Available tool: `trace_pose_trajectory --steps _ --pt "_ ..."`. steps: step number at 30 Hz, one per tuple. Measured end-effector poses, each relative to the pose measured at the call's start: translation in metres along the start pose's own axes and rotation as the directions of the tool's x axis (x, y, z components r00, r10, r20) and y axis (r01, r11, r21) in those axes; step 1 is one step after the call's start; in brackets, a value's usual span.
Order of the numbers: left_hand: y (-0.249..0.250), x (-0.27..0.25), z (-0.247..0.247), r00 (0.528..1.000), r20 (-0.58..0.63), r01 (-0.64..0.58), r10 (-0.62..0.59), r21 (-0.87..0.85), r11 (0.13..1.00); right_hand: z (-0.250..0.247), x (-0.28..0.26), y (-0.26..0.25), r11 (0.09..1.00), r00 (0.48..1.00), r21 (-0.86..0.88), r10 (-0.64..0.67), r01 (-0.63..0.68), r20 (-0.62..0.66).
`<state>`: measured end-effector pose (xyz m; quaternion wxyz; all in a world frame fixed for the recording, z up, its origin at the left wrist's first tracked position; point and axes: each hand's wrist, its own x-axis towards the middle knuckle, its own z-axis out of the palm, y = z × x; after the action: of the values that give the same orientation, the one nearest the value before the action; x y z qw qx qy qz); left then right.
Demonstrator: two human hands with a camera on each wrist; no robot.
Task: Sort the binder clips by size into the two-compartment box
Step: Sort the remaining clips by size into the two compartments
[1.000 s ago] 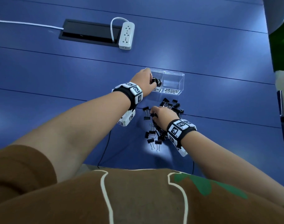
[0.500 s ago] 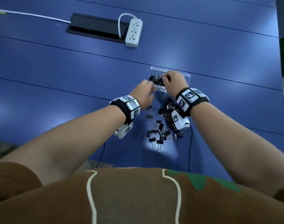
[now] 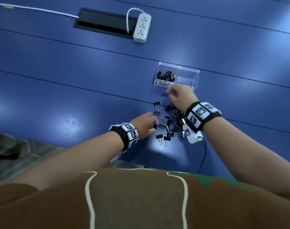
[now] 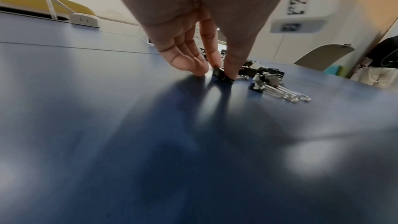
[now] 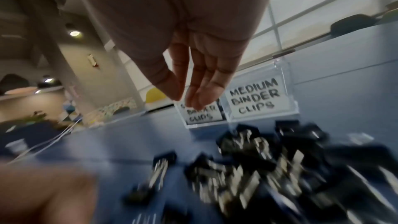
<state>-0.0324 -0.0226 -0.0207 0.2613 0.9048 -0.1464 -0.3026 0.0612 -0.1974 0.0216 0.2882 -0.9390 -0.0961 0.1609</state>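
Surface [image 3: 75, 76]: blue, panelled, glossy with light patches; carries every item below.

Cable hatch [image 3: 103, 22]: black recessed slot at the far side, a white cable running to it from the left.

Power strip [image 3: 141, 28]: white, lying just right of the hatch, its cord looping back into the slot.

Two-compartment box [image 3: 196, 78]: clear plastic, 2 cells side by side, standing beyond the loose pile. Left cell labelled SMALL BINDER CLIPS and holding a heap of small black clips [image 3: 165, 75]. Right cell labelled MEDIUM BINDER CLIPS in the right wrist view [image 5: 256, 98]; it appears to hold nothing, though glare on the plastic makes this uncertain.

Pile of binder clips [image 3: 169, 128]: black bodies, silver wire handles, scattered loosely on the surface between the two hands; 2 lie side by side at the near edge, 1 pair apart at the far left.

Right hand [image 3: 182, 95]: raised above the far end of the pile, just in front of the box's near wall; fingers straight and close together, pointing down, holding nothing [image 5: 200, 83].

Left hand [image 3: 145, 123]: lowered at the left edge of the pile, fingertips on the surface; thumb and forefinger pinch 1 small black clip [image 4: 221, 75] that sits on the surface.
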Motion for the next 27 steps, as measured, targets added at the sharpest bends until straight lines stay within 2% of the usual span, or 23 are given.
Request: trace_pose_trajectory --steps 3,5,8,11,14,18,21,25,27 --pt "-0.008 0.002 -0.006 0.993 -0.104 0.06 -0.056 0.035 0.998 0.018 -0.028 0.013 0.993 0.983 -0.114 -0.011 0.032 0.184" --pt "-0.009 0.002 -0.008 0.984 -0.166 0.072 -0.062 0.053 0.996 0.029 -0.039 0.022 0.992 0.977 -0.121 -0.016 0.042 0.211" --pt "-0.001 0.003 -0.005 0.983 -0.184 -0.008 0.03 0.121 0.993 0.04 -0.044 0.029 0.992 0.979 -0.122 -0.003 0.028 0.203" --pt "0.012 0.007 0.005 0.985 -0.12 -0.096 0.122 0.209 0.973 0.044 -0.041 0.032 0.984 0.977 -0.179 0.014 0.026 0.214" --pt "0.015 0.011 0.01 0.989 -0.079 -0.099 0.123 0.255 0.962 0.041 -0.037 0.034 0.981 0.976 -0.195 0.035 0.008 0.217" --pt "0.005 0.01 0.001 0.982 -0.176 -0.019 0.062 0.238 0.971 0.039 -0.037 0.038 0.984 0.972 -0.171 0.09 -0.053 0.217" --pt "0.002 0.011 -0.005 0.979 -0.198 0.0 0.047 0.231 0.973 0.041 -0.04 0.039 0.991 0.979 -0.101 0.107 -0.09 0.173" --pt "0.018 0.019 0.002 0.969 -0.196 -0.099 0.148 0.24 0.966 0.041 -0.044 0.039 0.996 0.986 -0.044 0.088 -0.083 0.141" --pt "0.027 0.023 0.009 0.963 -0.176 -0.158 0.204 0.24 0.958 0.034 -0.046 0.038 0.994 0.992 0.022 0.104 -0.105 0.07"
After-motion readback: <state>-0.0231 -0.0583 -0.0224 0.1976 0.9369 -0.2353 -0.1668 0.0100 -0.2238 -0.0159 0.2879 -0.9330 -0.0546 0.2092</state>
